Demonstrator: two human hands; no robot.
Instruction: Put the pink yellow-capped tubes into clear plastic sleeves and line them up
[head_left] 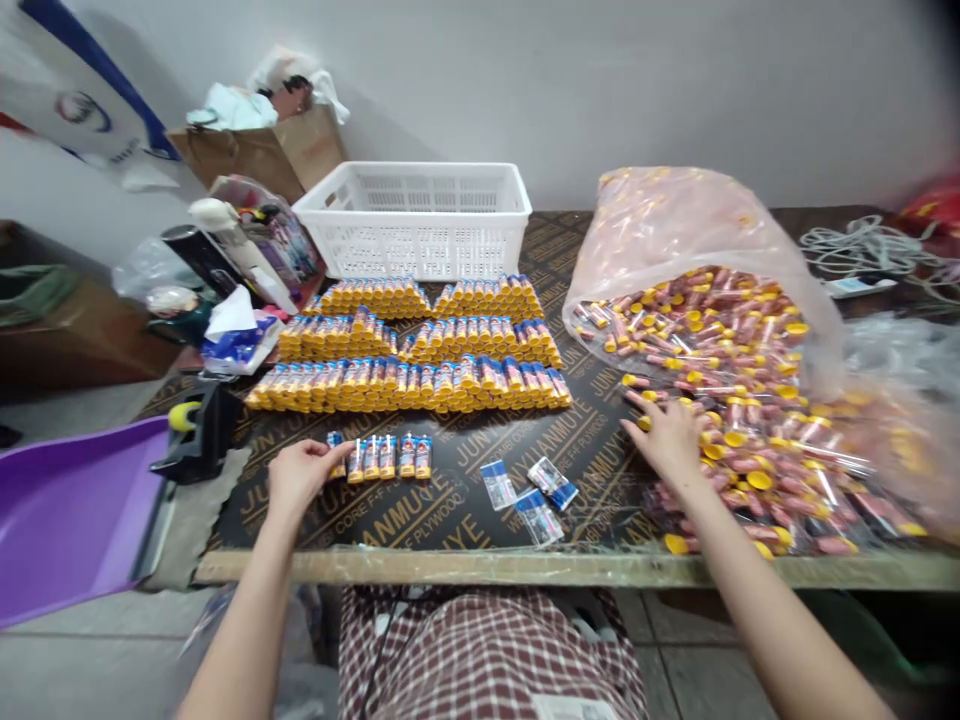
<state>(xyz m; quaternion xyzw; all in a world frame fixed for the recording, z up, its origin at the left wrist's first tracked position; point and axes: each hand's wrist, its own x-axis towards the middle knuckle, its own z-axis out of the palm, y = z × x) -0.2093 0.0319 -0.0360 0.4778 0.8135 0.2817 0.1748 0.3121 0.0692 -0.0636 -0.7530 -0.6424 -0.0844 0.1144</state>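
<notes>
My left hand is at the left end of a short row of small labelled tubes with yellow ends, lying on the dark board. Its thumb and index finger close around the leftmost tube, which they partly cover. On the right, my right hand reaches over the edge of a loose pile of pink tubes with yellow caps; its thumb and index finger are apart, with nothing clearly held. Three flat blue-and-clear printed sleeves lie between my hands.
Stacked labelled tubes form several rows before a white plastic basket. A large translucent bag spills pink tubes at the right. Bottles, a tissue pack and a black tape dispenser stand left, beside a purple dustpan.
</notes>
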